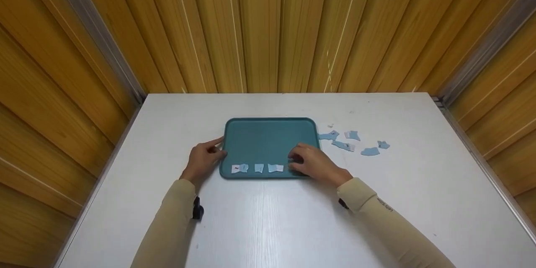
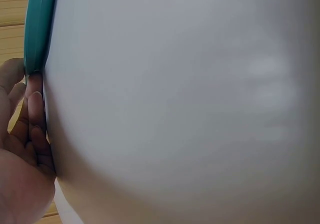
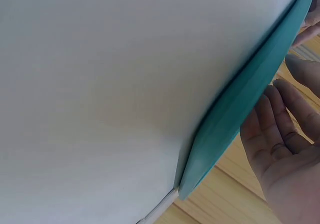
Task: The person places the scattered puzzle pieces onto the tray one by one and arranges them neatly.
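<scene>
So, my read: step in hand is setting light-blue pieces in a row along the near edge of the teal tray [image 1: 268, 142], right side placing, left side steadying. Left grip [image 1: 203, 159] pinches the tray's left rim, thumb uppermost, fingers low on the counter side. Right grip [image 1: 315, 164] is down over the tray's near right part, fingers bent, just right of the row; fingertips mostly hidden, so can't tell if it has a piece or nothing. Next move probably calls for lining up anything under those fingertips with the row, lifting off without dragging neighbours, then going right for another piece. Row, left to right: left piece [image 1: 240, 168], white and blue with a small red mark, maybe two butted together; middle piece [image 1: 259, 168], small, mostly blue; right piece [image 1: 275, 168], blue with a white end. Gaps between all three. Five loose pieces [image 1: 370, 151] lie flat on the white counter [image 1: 259, 222] right of the tray, one right by its rim. All look thin, card-like, irregular, some with wavy edges; print too small to read. Likely fiddly to pick up.
</scene>
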A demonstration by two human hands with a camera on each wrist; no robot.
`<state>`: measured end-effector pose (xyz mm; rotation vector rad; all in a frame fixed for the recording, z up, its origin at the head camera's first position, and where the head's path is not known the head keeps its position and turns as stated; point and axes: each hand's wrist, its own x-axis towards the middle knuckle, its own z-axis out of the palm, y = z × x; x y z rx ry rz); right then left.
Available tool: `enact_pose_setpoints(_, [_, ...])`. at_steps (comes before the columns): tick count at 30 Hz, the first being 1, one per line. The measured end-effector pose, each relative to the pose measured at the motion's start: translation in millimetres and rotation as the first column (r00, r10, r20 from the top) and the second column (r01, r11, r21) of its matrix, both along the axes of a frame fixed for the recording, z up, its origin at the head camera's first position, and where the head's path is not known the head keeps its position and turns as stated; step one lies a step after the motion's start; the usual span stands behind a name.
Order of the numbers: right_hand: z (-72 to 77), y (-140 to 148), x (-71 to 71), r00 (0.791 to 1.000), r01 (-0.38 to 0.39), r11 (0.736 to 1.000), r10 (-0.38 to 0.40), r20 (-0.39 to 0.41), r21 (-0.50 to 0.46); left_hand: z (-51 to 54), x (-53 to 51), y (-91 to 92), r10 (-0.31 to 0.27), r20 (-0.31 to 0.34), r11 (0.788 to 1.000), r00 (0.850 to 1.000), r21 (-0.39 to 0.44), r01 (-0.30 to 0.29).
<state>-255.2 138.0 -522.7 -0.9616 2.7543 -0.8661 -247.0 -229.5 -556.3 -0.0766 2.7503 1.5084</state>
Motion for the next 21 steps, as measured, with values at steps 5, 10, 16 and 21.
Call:
enact_pose_setpoints(5, [3.9, 11.4, -3.7, 0.999, 0.038, 0.999, -0.038, 0.008, -0.021, -2.0, -0.6, -0.7, 0.004, -0.005, 1.0, 1.0, 0.004, -0.004])
enact_pose_setpoints(10, [7.3, 22.9, -6.9, 0.997, 0.071, 0.997, -0.07, 0.018, -0.032, -3.1, -1.7, -1.8, -0.004, -0.025, 1.0, 1.0, -0.004, 0.003])
enact_pose_setpoints(16, [11.4, 37.5, -11.6, 0.991, 0.129, 0.991, -0.126, 0.049, -0.042, -3.8, -2.5, -2.1, -0.006, -0.022, 1.0, 1.0, -0.002, 0.006])
enact_pose_setpoints(21, [12.3, 53.2, -15.2, 0.989, 0.144, 0.988, -0.142, 0.028, -0.062, -3.2, -2.2, -1.4, -0.006, -0.022, 1.0, 1.0, -0.01, 0.005])
